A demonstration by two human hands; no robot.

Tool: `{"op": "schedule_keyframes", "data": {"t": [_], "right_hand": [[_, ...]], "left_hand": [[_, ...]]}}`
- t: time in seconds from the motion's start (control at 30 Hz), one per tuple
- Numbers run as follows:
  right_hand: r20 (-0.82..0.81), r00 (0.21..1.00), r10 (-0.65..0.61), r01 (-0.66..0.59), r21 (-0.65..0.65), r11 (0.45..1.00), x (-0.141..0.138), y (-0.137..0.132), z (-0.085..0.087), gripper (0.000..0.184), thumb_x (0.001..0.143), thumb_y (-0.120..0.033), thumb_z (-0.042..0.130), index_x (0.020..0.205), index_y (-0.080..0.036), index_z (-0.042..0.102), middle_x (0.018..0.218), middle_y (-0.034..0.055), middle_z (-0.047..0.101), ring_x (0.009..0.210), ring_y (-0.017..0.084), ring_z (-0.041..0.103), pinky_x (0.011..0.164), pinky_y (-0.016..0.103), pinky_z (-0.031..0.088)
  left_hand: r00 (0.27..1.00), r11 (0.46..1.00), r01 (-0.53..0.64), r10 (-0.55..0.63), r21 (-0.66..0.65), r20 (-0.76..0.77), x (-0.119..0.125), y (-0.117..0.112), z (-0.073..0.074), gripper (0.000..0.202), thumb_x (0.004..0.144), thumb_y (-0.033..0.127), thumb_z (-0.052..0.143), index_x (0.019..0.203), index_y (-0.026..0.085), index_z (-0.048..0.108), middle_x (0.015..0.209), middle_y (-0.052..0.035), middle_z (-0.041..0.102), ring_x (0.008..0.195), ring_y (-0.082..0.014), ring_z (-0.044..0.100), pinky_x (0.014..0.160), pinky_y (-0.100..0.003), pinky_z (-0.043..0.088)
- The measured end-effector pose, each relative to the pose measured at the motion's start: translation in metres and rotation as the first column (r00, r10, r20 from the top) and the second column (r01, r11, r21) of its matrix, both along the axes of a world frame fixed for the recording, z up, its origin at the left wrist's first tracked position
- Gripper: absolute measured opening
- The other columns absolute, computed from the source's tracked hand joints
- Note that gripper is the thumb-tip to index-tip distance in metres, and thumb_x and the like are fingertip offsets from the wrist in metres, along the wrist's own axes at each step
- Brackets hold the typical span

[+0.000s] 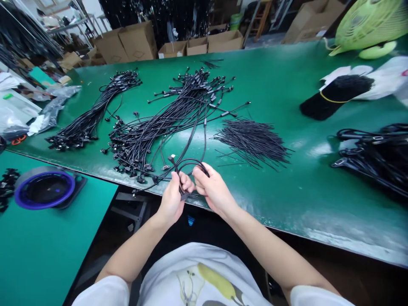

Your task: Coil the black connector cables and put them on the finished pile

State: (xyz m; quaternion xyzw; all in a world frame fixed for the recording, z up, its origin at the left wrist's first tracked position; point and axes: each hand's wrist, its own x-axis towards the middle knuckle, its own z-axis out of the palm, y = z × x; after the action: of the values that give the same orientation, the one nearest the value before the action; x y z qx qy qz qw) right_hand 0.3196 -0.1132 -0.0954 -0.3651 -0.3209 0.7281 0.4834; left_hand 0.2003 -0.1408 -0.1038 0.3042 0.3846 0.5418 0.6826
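Note:
Close to the table's near edge, my left hand (pixel 174 194) grips a black cable (pixel 191 161), whose connector end sticks up past the thumb. My right hand (pixel 213 185) pinches the same cable where it bends into a loop. Both hands are closed and almost touch each other. Just beyond them spreads a loose pile of black cables (pixel 159 123) with plugs at both ends. To the right of that pile lies a heap of short, thin black ties (pixel 255 142). Part of the held cable is hidden by my fingers.
Another cable bundle (pixel 95 110) lies at left. On the right are a banded black bundle (pixel 334 95), coiled cables (pixel 376 157) and a yellow-green fan (pixel 372 25). A blue-rimmed round container (pixel 44 189) stands on the lower-left surface. Cardboard boxes (pixel 127 42) line the far side.

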Motion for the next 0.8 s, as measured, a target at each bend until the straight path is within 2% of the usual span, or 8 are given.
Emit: {"op": "schedule_keyframes", "data": {"t": [0.1,0.23,0.33,0.43,0.57,0.63,0.7,0.8], "right_hand": [[0.092,0.994,0.063,-0.07,0.077,0.995,0.003,-0.004,-0.001,0.037,0.081,-0.053,0.067,0.077,-0.019,0.054,0.056,-0.0091,0.031,0.044,0.004,0.024,0.039,0.017,0.023],[0.213,0.974,-0.077,0.022,0.249,0.968,0.003,-0.011,0.0,0.038,0.083,-0.053,0.065,0.074,-0.018,0.054,0.063,-0.0048,0.044,0.047,0.005,0.038,0.042,0.018,0.035],[0.061,0.997,0.038,-0.047,0.154,0.987,0.005,-0.012,0.005,0.038,0.079,-0.051,0.07,0.072,-0.017,0.054,0.055,-0.0079,0.038,0.042,0.003,0.03,0.038,0.017,0.028],[-0.075,0.989,0.126,-0.121,0.069,0.99,0.01,-0.009,0.01,0.034,0.073,-0.045,0.077,0.074,-0.015,0.06,0.057,-0.0059,0.043,0.05,0.005,0.039,0.044,0.017,0.038],[-0.116,0.989,-0.093,0.095,0.006,0.995,0.008,-0.01,0.011,0.032,0.072,-0.043,0.079,0.089,-0.02,0.063,0.076,-0.0015,0.059,0.07,0.011,0.058,0.058,0.021,0.052],[-0.111,0.984,-0.138,0.147,0.074,0.986,0.002,-0.013,0.009,0.03,0.079,-0.045,0.073,0.094,-0.021,0.064,0.093,0.0022,0.065,0.087,0.014,0.063,0.072,0.024,0.055],[-0.085,0.987,-0.137,0.15,0.176,0.973,-0.004,-0.017,0.007,0.028,0.086,-0.047,0.064,0.095,-0.021,0.063,0.105,0.0048,0.065,0.094,0.015,0.064,0.077,0.026,0.055],[-0.004,0.978,-0.209,0.201,0.295,0.934,-0.011,-0.024,0.006,0.03,0.093,-0.05,0.053,0.09,-0.02,0.057,0.091,0.0019,0.061,0.07,0.01,0.063,0.053,0.02,0.049]], "left_hand": [[0.994,0.994,0.089,-0.085,0.069,-0.066,-0.003,-0.004,-0.005,0.048,0.089,0.064,0.047,0.072,0.02,0.043,0.06,0.0065,0.031,0.055,-0.0101,0.036,0.064,-0.028,0.037],[0.973,0.972,0.174,-0.145,0.16,-0.177,-0.011,-0.007,-0.006,0.047,0.09,0.063,0.047,0.077,0.018,0.046,0.06,0.0067,0.034,0.057,-0.0101,0.04,0.065,-0.028,0.037],[0.976,0.976,0.16,-0.135,0.146,-0.168,-0.015,-0.008,0.0,0.048,0.088,0.064,0.048,0.079,0.018,0.048,0.058,0.008,0.032,0.053,-0.0089,0.038,0.061,-0.026,0.036],[0.99,0.988,0.117,-0.108,0.105,-0.087,-0.013,-0.011,0.004,0.045,0.087,0.062,0.053,0.082,0.018,0.049,0.057,0.0095,0.032,0.05,-0.0076,0.035,0.067,-0.028,0.043],[0.986,0.982,0.151,-0.141,0.118,-0.086,-0.007,-0.014,-0.001,0.044,0.091,0.06,0.047,0.083,0.017,0.051,0.056,0.0091,0.033,0.051,-0.008,0.038,0.073,-0.031,0.045],[0.973,0.975,0.177,-0.152,0.138,-0.176,-0.007,-0.014,-0.006,0.046,0.092,0.062,0.044,0.087,0.017,0.052,0.057,0.0089,0.033,0.052,-0.0087,0.039,0.072,-0.03,0.045],[0.924,0.96,0.234,-0.17,0.156,-0.343,-0.009,-0.013,-0.008,0.047,0.093,0.062,0.04,0.087,0.017,0.052,0.06,0.0072,0.037,0.055,-0.0099,0.041,0.071,-0.03,0.043],[0.762,0.908,0.391,-0.228,0.149,-0.606,-0.013,-0.013,-0.006,0.048,0.095,0.059,0.035,0.075,0.018,0.048,0.066,0.0017,0.046,0.063,-0.0128,0.046,0.068,-0.029,0.04]]}}
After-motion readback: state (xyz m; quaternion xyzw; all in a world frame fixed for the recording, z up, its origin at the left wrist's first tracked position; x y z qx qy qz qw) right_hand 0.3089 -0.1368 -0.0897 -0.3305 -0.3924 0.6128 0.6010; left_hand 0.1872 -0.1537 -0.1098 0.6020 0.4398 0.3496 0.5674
